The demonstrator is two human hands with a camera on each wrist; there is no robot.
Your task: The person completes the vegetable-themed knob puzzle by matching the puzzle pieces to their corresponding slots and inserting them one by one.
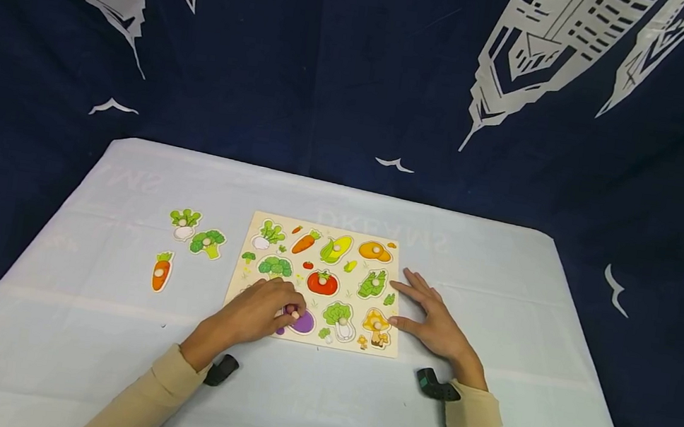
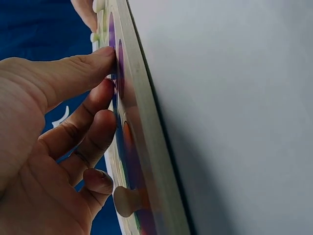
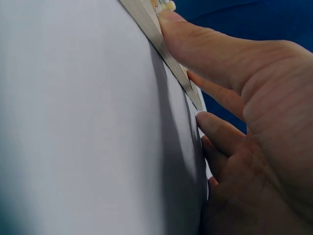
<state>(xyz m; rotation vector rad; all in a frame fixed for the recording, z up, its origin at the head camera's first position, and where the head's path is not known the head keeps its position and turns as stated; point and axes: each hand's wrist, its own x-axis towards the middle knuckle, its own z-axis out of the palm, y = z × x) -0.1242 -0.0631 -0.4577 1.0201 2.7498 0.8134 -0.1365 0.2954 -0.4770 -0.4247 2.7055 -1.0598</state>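
A wooden vegetable puzzle board [image 1: 290, 293] lies flat on the table. Over its front edge, my left hand [image 1: 259, 310] pinches the purple eggplant piece [image 1: 305, 322] between thumb and index finger, and the piece is at the board's surface. In the left wrist view, thumb and index fingertips meet at the purple shape, while a wooden knob [image 2: 126, 201] stands close to the little finger. My right hand [image 1: 434, 324] rests at the board's right edge, fingers spread and thumb on the rim beside the mushroom piece [image 1: 377, 323]. The left hand hides the board's front left corner.
Left of the board lie a loose turnip piece [image 1: 184, 226], a broccoli piece [image 1: 207, 243] and a carrot piece [image 1: 162, 271]. Knobbed tomato [image 1: 323, 282] and cabbage [image 1: 339, 320] pieces sit in the board. A white cloth covers the table [image 1: 318, 410]; a dark blue curtain [image 1: 305, 95] hangs behind.
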